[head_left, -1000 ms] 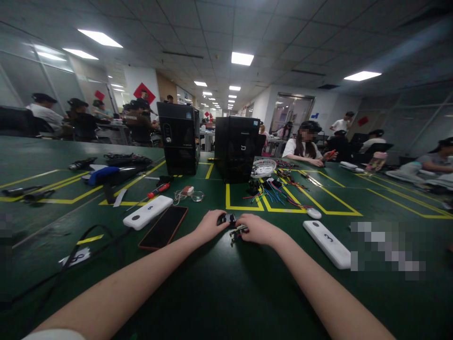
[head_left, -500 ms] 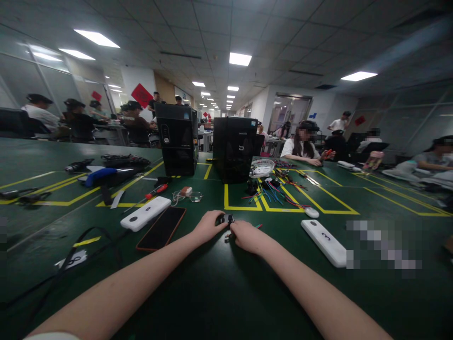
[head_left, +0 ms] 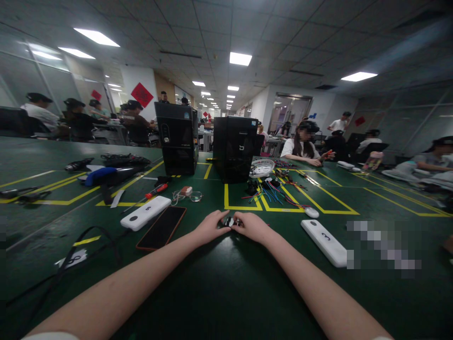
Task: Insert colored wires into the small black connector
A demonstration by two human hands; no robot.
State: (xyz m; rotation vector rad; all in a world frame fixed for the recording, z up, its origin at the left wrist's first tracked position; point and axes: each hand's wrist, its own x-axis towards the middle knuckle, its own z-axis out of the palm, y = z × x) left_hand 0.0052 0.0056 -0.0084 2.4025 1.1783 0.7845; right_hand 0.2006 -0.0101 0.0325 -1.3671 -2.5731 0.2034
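Note:
My left hand (head_left: pixel 211 227) pinches a small black and silver part (head_left: pixel 229 222) between thumb and fingers, just above the green table. Across from it, my right hand (head_left: pixel 253 227) has its fingertips closed at the part's right side, on a small metallic, brownish piece (head_left: pixel 238 221). The two pieces meet or nearly meet; the fingers cover much of both, and their exact kind is too small to tell. Left of my left hand lies a dark phone (head_left: pixel 162 229) with an orange-brown edge.
Two black computer towers (head_left: pixel 179 141) stand ahead. White power banks (head_left: pixel 146 213) lie left and right, with a screwdriver (head_left: pixel 155 191), glasses (head_left: pixel 196 196), a cable (head_left: pixel 90 231) and a white mouse (head_left: pixel 312 212). Coloured wires (head_left: pixel 274 194) and a white basket (head_left: pixel 262 167) sit beyond. A person (head_left: pixel 300 146) sits at the far right.
My right hand has risen slightly and turned, bringing the metallic piece up from below to the right side of the black and silver part. My left hand has barely moved.

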